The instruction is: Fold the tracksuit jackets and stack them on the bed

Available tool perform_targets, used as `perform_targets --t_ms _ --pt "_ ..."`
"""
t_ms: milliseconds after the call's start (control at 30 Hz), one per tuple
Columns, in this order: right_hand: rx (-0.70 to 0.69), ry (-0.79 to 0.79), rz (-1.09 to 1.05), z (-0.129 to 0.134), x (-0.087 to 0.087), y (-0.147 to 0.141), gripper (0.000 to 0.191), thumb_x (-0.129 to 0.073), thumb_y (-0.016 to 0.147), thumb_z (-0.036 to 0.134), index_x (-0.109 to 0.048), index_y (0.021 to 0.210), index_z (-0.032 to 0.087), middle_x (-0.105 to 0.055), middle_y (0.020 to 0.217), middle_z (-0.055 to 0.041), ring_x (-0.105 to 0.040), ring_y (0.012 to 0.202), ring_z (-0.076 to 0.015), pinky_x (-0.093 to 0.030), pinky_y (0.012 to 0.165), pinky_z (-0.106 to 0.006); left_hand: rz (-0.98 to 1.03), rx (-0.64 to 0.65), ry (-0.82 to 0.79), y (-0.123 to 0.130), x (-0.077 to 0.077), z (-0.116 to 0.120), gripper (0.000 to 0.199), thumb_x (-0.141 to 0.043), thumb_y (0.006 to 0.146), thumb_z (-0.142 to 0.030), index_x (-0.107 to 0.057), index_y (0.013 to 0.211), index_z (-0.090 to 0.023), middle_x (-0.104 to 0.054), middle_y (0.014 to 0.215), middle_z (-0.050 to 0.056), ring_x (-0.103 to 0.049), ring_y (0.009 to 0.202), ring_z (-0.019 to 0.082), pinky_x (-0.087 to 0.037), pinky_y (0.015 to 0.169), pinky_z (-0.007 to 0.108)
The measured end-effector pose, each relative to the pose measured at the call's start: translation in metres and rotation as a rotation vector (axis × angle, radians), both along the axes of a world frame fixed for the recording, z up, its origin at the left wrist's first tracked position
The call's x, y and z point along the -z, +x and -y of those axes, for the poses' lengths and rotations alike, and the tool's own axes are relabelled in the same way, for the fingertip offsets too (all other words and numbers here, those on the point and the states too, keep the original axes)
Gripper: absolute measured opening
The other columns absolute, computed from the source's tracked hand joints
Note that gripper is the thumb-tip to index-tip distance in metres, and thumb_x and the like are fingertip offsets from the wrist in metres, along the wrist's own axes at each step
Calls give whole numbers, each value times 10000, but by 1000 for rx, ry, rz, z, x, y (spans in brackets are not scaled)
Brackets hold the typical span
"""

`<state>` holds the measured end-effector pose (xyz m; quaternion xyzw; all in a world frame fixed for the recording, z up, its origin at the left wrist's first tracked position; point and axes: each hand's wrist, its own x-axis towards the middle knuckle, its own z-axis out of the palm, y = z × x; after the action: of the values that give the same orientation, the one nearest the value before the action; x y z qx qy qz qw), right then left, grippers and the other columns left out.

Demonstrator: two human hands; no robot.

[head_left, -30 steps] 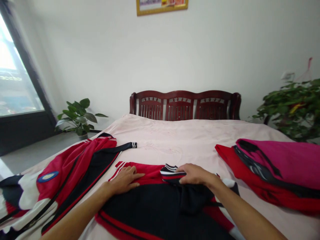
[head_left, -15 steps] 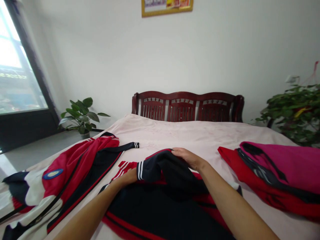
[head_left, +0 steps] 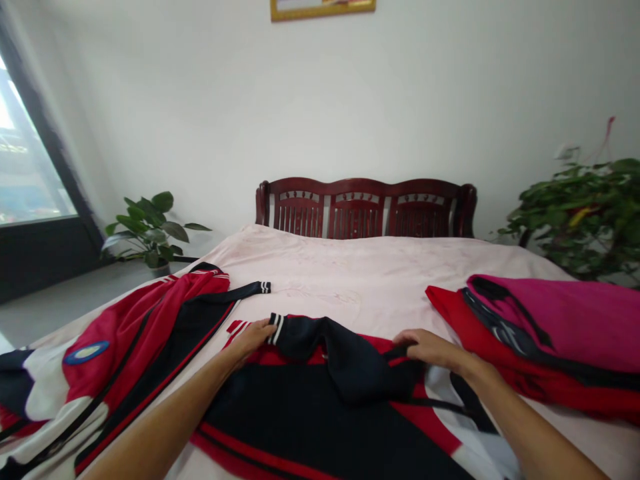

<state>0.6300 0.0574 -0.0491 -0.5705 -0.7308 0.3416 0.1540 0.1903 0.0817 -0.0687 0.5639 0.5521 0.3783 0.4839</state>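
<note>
A navy, red and white jacket [head_left: 320,413] lies in front of me, one navy sleeve [head_left: 350,360] bent across its upper part. My left hand [head_left: 256,335] pinches the striped cuff end of that sleeve at the jacket's upper left. At the sleeve's other end, near the shoulder, my right hand [head_left: 420,348] has its fingers closed on the dark and red cloth. Farther left, a second jacket [head_left: 145,327] in red, navy and white is spread out, with a blue oval badge on it.
Folded red and magenta clothes [head_left: 560,327] are stacked at the right on the pink sheet [head_left: 390,267]. Behind stands a dark red wooden bench back [head_left: 355,207]. Potted plants [head_left: 153,230] flank the bed on both sides.
My right hand has moved right and down along the sleeve, stretching it out flatter. My left hand has shifted slightly up and left with the cuff. The view has turned a little.
</note>
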Motion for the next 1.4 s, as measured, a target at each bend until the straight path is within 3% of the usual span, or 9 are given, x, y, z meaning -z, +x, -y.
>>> perform_targets --t_ms 133,267,433,567,700,900,1067,1267,1400 --pt "56 165 226 -2 18 21 223 -559 704 261 -714 849 196 -720 852 -48 -629 795 -197 -455 723 -280 -112 -214 58 -24 -6 -15 402 -467 847 -451 -597 1115 -182 -692 820 16 -650 687 169 -505 614 265" --pt "194 287 302 -5 28 23 239 -449 852 289 -671 858 198 -701 818 -35 -624 773 -176 -450 699 -267 -331 -316 74 -52 -5 -25 275 -479 871 -404 -613 976 -187 -629 649 -8 -613 564 162 -472 563 249" --pt "346 444 458 2 18 -7 245 -475 847 177 -676 987 175 -665 1085 -119 -569 1040 -254 -407 913 -382 -655 -373 113 -66 0 -34 218 -490 882 -325 -650 942 -189 -726 945 103 -676 943 270 -475 746 297" --pt "100 648 387 30 1 -68 245 -506 897 251 -668 1067 180 -646 1096 -99 -536 1078 -233 -386 982 -368 -820 -357 97 -66 -1 -41 280 -450 898 -346 -666 1002 -201 -716 1112 141 -654 1065 316 -471 803 340" --pt "-270 580 281 73 6 -123 427 -612 871 411 -594 1280 289 -592 1275 -54 -505 1176 -237 -393 1019 -387 -943 -348 69 -68 -2 -40 326 -414 900 -374 -675 1008 -211 -723 1090 152 -683 1001 329 -487 763 364" --pt "-209 467 293 91 15 -130 361 -356 998 314 -687 1110 223 -672 1127 -74 -587 1071 -206 -432 1000 -380 -1105 -372 175 -66 -8 -21 454 -422 897 -297 -550 1319 -185 -631 1268 197 -608 1150 360 -432 937 494" --pt "17 459 378 75 12 -144 571 -350 986 475 -451 1459 171 -403 1532 -132 -317 1433 -288 -258 1170 -482 -1232 -41 516 -38 -3 -16 498 -322 982 -380 -454 1444 -251 -458 1507 97 -337 1430 291 -236 1152 477" --pt "43 365 519 64 51 -134 660 -301 963 589 -346 1519 236 -260 1598 -95 -186 1485 -296 -151 1193 -532 -1329 31 471 -26 37 -2 535 -426 952 -444 -457 1458 -274 -350 1577 121 -291 1439 398 -201 1117 637" --pt "121 346 592 63 64 -100 670 -295 965 578 -324 1526 215 -237 1606 -87 -159 1493 -265 -136 1202 -497 -1219 125 422 -42 36 0 557 -464 932 -424 -433 1472 -291 -299 1602 94 -253 1462 380 -213 1138 602"
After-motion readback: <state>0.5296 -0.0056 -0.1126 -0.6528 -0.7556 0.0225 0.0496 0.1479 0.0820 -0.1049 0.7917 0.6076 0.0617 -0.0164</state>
